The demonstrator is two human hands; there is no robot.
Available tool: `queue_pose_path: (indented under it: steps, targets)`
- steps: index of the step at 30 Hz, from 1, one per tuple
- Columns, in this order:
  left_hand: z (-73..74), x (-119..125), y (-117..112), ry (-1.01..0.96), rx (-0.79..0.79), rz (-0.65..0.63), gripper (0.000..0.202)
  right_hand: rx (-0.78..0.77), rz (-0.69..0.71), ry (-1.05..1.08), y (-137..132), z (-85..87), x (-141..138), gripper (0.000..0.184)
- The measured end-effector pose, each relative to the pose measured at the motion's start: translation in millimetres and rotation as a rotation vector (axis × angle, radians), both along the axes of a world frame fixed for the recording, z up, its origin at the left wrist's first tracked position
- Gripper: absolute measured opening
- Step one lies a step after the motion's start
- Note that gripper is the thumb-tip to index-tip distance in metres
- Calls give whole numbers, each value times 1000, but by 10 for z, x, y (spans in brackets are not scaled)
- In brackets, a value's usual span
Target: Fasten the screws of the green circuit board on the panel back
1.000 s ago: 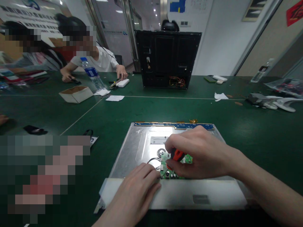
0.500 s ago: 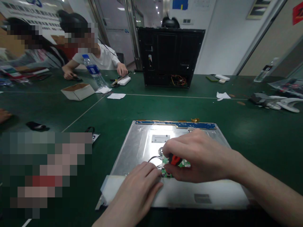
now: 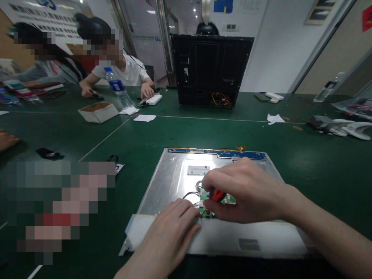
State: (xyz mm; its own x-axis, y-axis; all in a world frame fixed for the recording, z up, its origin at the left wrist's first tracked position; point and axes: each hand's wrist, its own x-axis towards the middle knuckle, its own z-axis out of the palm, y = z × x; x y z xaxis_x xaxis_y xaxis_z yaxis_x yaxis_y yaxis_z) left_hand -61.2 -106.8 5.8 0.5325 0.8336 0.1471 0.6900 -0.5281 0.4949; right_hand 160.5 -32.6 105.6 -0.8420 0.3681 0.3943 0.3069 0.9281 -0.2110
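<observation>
A flat silver display panel (image 3: 162, 174) lies on the table before me, with a long blue circuit strip (image 3: 200, 152) along its far edge. On its middle sits a small green circuit board (image 3: 205, 212), partly covered by my hands. My right hand (image 3: 247, 193) is closed around the red and black handle of a screwdriver (image 3: 217, 194) over this board; the tip is hidden. My left hand (image 3: 174, 224) lies on the panel, fingers extended, with fingertips at the board's left edge beside a thin black cable (image 3: 190, 193).
A black monitor housing (image 3: 213, 69) stands upright across the green table (image 3: 319, 174). Further left are a small open box (image 3: 99, 113), a water bottle (image 3: 119, 89) and two seated people. Grey and white parts (image 3: 340, 126) lie at the right, near another bottle (image 3: 329, 87).
The whole view has shifted slightly to one side. My hands keep nearly the same pose on the panel. Across the table, a co-worker's hand has moved a little lower near the white object.
</observation>
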Motion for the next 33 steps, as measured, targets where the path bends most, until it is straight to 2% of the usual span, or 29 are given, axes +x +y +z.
queue_pose_path:
  steps: [33]
  targets:
    - [-3,11,3,-11,38,-9,11,37,-29,-53,-37,10,-19,8]
